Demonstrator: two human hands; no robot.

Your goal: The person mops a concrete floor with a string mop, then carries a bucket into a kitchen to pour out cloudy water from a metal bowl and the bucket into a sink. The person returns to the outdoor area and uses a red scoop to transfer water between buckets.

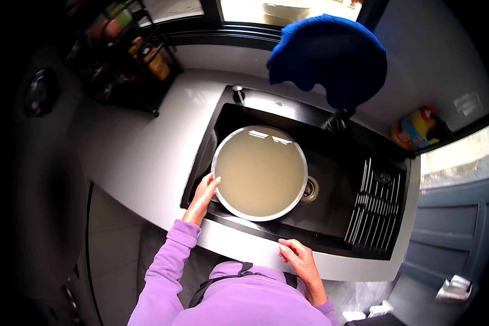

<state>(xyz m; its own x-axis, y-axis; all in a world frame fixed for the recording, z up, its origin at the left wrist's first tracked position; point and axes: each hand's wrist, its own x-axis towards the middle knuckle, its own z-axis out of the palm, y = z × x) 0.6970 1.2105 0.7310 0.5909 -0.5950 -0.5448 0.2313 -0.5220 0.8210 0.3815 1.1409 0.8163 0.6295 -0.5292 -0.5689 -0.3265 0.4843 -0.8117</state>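
A large round basin full of cloudy, yellowish liquid stands in the left part of a black sink, beside the drain. My left hand is at the basin's left rim, thumb at its edge; whether the fingers grip the rim cannot be told. My right hand is off the basin, over the front edge of the countertop, its fingers curled and seemingly holding nothing. Behind the sink a blue cloth hangs over the faucet and hides most of it.
A metal roll-up rack lies at the sink's right end. A soap dispenser pump stands at the back rim. A yellow bottle is in the right back corner. A black shelf rack with bottles stands on the countertop at the left.
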